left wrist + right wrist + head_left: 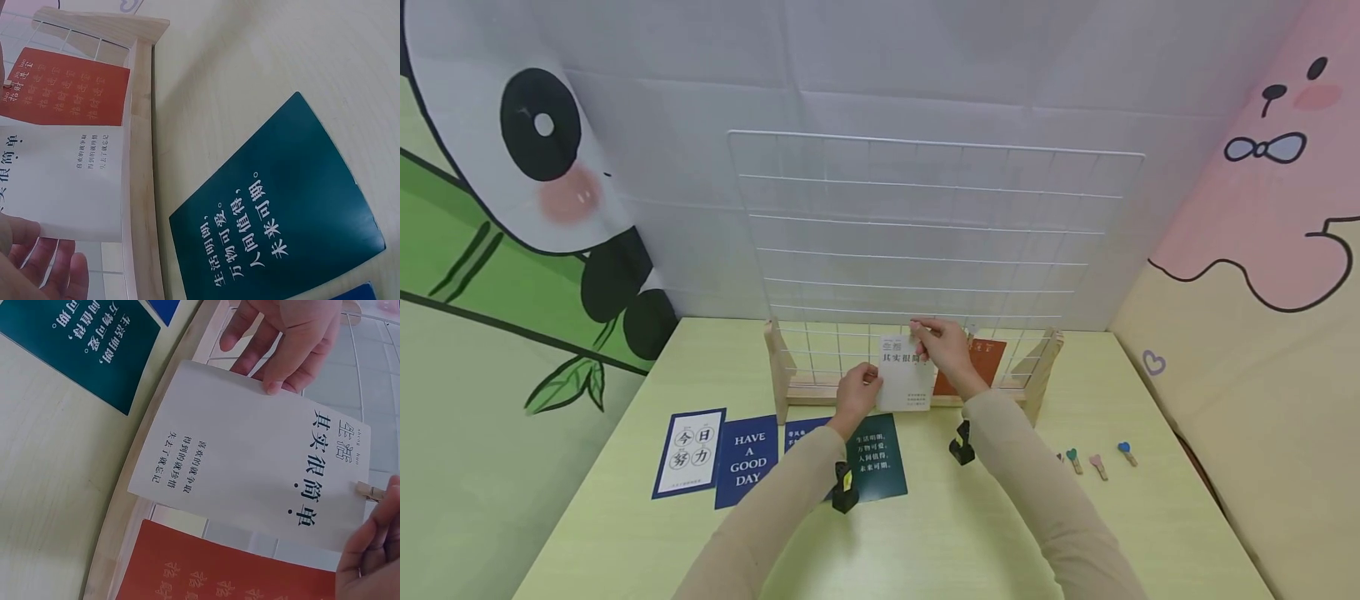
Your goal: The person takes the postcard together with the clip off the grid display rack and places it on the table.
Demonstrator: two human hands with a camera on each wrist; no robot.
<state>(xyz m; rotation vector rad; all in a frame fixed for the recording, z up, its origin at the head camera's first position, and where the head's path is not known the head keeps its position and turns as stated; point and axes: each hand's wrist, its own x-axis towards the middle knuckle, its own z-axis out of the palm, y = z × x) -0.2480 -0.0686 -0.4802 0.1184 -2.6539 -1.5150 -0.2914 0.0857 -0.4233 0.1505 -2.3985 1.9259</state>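
Observation:
A white card [904, 385] with dark characters stands upright against the lower part of a white wire grid [910, 233] in a wooden stand. My left hand [856, 396] pinches its left edge, thumb in front and fingers behind. At the card's top edge, my right hand [946, 352] grips a small wooden clothespin [370, 491]; its jaws overlap the edge in the right wrist view. Just to the right hangs a red card [989, 362], partly hidden by my right hand and wrist. In the left wrist view, the white card's bottom edge is close to the wooden base bar [142, 156].
On the table in front of the stand lie a white card with a blue border [689, 454], blue cards [747, 461] and a dark green card [878, 457], partly under my left forearm. Several heart-topped clothespins [1098, 467] lie at the right. A patterned wall cloth hangs behind.

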